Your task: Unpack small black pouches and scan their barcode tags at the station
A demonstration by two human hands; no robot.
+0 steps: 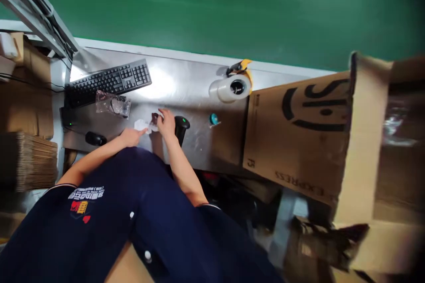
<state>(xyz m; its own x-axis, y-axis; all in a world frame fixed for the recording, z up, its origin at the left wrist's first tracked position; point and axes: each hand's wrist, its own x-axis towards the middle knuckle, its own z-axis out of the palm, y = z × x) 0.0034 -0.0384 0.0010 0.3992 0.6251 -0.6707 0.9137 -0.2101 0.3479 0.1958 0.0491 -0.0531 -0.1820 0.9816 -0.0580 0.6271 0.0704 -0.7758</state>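
My left hand [131, 137] touches a small white slip [142, 125] on the metal worktop, its index finger stretched across it and the other fingers curled. Close beside it, my right hand [168, 124] pinches a small dark reddish-brown item [154, 118] with some clear wrapping around it; its exact kind is too small to tell. A black handheld scanner [181, 127] with a green light stands just right of my right hand. Above the left hand lies a clear plastic bag [113, 104] with something dark inside.
A black keyboard [111, 80] and a mouse [95, 138] are on the left. A tape dispenser with a clear roll [229, 89] and a teal roll [213, 119] lie to the right. A large open cardboard box [295, 141] bounds the right side. Behind the worktop runs a green surface [206, 9].
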